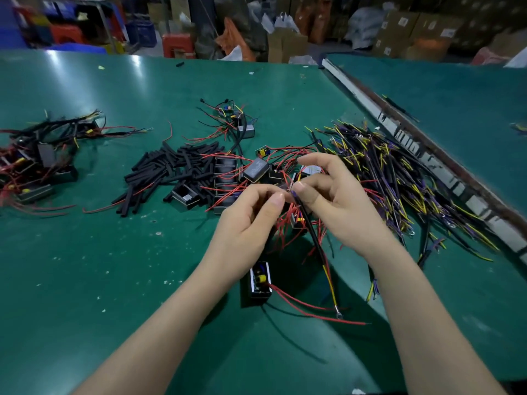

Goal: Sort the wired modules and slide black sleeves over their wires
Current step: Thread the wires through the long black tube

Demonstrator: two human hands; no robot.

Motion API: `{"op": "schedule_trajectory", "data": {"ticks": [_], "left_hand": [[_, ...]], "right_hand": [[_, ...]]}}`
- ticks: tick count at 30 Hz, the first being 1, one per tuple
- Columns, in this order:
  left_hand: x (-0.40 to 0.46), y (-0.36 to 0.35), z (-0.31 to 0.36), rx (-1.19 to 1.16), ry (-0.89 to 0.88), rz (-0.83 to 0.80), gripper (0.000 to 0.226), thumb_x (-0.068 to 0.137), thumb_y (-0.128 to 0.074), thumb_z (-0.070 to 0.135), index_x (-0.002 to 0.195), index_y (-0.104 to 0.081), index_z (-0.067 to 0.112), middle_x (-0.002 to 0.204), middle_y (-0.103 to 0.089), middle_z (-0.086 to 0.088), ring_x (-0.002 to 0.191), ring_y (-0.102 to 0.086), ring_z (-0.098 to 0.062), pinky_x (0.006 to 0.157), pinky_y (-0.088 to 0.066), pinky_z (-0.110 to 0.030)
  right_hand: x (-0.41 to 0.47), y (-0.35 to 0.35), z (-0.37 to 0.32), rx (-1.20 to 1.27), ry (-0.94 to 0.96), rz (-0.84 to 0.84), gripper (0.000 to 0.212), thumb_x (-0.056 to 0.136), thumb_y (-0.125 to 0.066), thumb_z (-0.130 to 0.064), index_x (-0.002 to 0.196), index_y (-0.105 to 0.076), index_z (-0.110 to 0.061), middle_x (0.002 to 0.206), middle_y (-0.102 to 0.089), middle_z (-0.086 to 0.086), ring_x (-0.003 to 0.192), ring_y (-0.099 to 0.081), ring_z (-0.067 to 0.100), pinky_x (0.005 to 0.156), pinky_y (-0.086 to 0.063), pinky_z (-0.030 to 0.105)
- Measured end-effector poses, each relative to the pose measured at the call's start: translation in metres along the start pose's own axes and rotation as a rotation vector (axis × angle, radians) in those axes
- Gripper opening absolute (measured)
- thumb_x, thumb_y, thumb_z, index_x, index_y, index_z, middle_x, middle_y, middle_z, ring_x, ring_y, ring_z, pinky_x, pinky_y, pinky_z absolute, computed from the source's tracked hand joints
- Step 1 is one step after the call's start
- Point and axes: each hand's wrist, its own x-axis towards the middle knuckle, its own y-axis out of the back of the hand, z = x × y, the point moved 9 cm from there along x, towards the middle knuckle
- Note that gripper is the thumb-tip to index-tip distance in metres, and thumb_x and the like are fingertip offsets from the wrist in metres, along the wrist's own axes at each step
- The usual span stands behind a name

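My left hand (251, 220) and my right hand (333, 203) meet above the green table (85, 266), pinching wires between thumb and fingers. From my right hand's pinch a black sleeve (312, 232) hangs down over a wire with yellow and red ends. A small open module (259, 280) with red wires dangles below my left hand. Behind the hands lies a cluster of wired modules (253, 172). Loose black sleeves (171, 169) are heaped to the left of it.
A pile of sleeved modules (37, 163) lies at far left. A big heap of yellow, purple and black wires (399, 178) spreads at right beside the worn table edge (427, 155). Another module (242, 124) lies farther back. Boxes and crates stand behind the table.
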Motion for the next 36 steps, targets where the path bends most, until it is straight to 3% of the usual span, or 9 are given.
{"op": "schedule_trajectory", "data": {"ticks": [3,5,9,11,20,23,26,29,36], "left_hand": [[0.000,0.004,-0.009,0.036,0.062,0.044,0.013,0.087,-0.054,0.038,0.097,-0.061,0.035,0.080,-0.062,0.015,0.070,-0.055,-0.008,0.074,-0.051,-0.041],[0.000,0.006,-0.011,0.025,0.073,0.066,0.013,0.086,-0.056,0.039,0.098,-0.060,0.039,0.078,-0.061,0.011,0.071,-0.055,-0.010,0.073,-0.051,-0.046],[0.003,0.012,-0.010,0.018,0.076,0.099,0.005,0.089,-0.063,0.028,0.090,-0.066,0.033,0.077,-0.066,0.016,0.069,-0.057,0.001,0.067,-0.046,-0.016],[0.004,0.014,-0.008,0.002,0.076,0.103,0.010,0.090,-0.063,0.020,0.085,-0.067,0.028,0.074,-0.066,0.019,0.068,-0.056,0.004,0.066,-0.043,-0.010],[0.002,0.015,0.001,-0.189,0.095,0.099,0.011,0.089,-0.062,0.013,0.079,-0.064,0.017,0.060,-0.056,0.015,0.055,-0.048,-0.001,0.057,-0.040,-0.011],[0.002,0.018,0.002,-0.212,0.088,0.125,0.006,0.082,-0.061,0.021,0.077,-0.064,0.019,0.058,-0.054,0.013,0.054,-0.047,-0.003,0.057,-0.041,-0.014],[0.001,0.019,0.001,-0.202,0.085,0.147,0.007,0.082,-0.060,0.025,0.076,-0.064,0.024,0.059,-0.053,0.012,0.055,-0.046,-0.004,0.058,-0.041,-0.018],[0.000,0.019,-0.001,-0.183,0.106,0.145,0.009,0.085,-0.060,0.025,0.076,-0.063,0.025,0.057,-0.052,0.012,0.055,-0.046,-0.005,0.059,-0.040,-0.019],[0.002,0.009,-0.007,-0.141,0.224,0.039,0.016,0.095,-0.054,0.020,0.081,-0.060,0.018,0.055,-0.049,0.016,0.057,-0.043,-0.005,0.060,-0.039,-0.018]], "right_hand": [[-0.003,-0.003,-0.001,-0.088,0.035,0.015,0.028,0.095,-0.056,-0.014,0.115,-0.040,-0.027,0.072,-0.065,-0.018,0.065,-0.053,-0.003,0.069,-0.037,0.015],[-0.004,-0.007,-0.002,-0.123,0.042,0.003,0.027,0.095,-0.055,-0.015,0.116,-0.039,-0.023,0.071,-0.063,-0.017,0.065,-0.052,-0.002,0.069,-0.037,0.016],[-0.008,-0.016,-0.006,-0.172,0.065,-0.027,0.026,0.095,-0.055,-0.015,0.116,-0.039,-0.020,0.074,-0.063,-0.010,0.065,-0.050,-0.001,0.067,-0.036,0.013],[-0.008,-0.018,-0.006,-0.139,0.039,-0.034,0.026,0.095,-0.055,-0.016,0.114,-0.040,-0.023,0.075,-0.063,-0.010,0.068,-0.052,0.000,0.069,-0.038,0.016],[-0.010,-0.016,-0.003,0.207,-0.057,0.035,0.029,0.094,-0.054,-0.001,0.105,-0.040,-0.023,0.068,-0.064,-0.012,0.065,-0.052,0.001,0.065,-0.040,0.012],[-0.010,-0.015,-0.007,0.229,-0.044,0.072,0.032,0.094,-0.053,0.002,0.103,-0.036,-0.024,0.069,-0.064,-0.010,0.065,-0.051,0.013,0.064,-0.042,0.022],[-0.011,-0.014,-0.010,0.261,-0.036,0.129,0.037,0.094,-0.052,0.005,0.099,-0.030,-0.025,0.075,-0.062,-0.004,0.057,-0.057,0.017,0.051,-0.048,0.029],[-0.011,-0.014,-0.012,0.266,-0.018,0.147,0.039,0.094,-0.051,0.003,0.096,-0.028,-0.028,0.079,-0.059,-0.002,0.043,-0.053,0.017,0.034,-0.036,0.022],[-0.010,-0.007,-0.014,0.164,0.058,0.118,0.037,0.093,-0.056,0.001,0.109,-0.036,-0.026,0.079,-0.063,0.000,0.044,-0.053,0.015,0.043,-0.039,0.014]]}}
